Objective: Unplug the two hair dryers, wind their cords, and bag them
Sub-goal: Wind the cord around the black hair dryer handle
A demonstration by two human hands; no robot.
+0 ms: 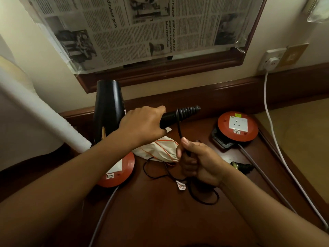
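Observation:
My left hand (142, 124) grips the handle of a black hair dryer (108, 107), held above the dark wooden table (160, 220) with its barrel pointing up toward the wall. Its thin black cord (179, 130) drops from the ribbed end of the handle into my right hand (195, 162), which grips it in a fist. Below that hand the cord lies in loose loops (204, 196) on the table, with a small white tag. The black plug (243, 166) lies free to the right. A cream drawstring bag (158, 150) with orange cords lies under my hands.
A red round extension reel (237, 126) with a white socket sits at the right rear; another red reel (117, 172) sits at the left under my forearm. Grey cables run off both. A white cable hangs from a wall socket (272, 62). A newspaper-covered frame hangs behind.

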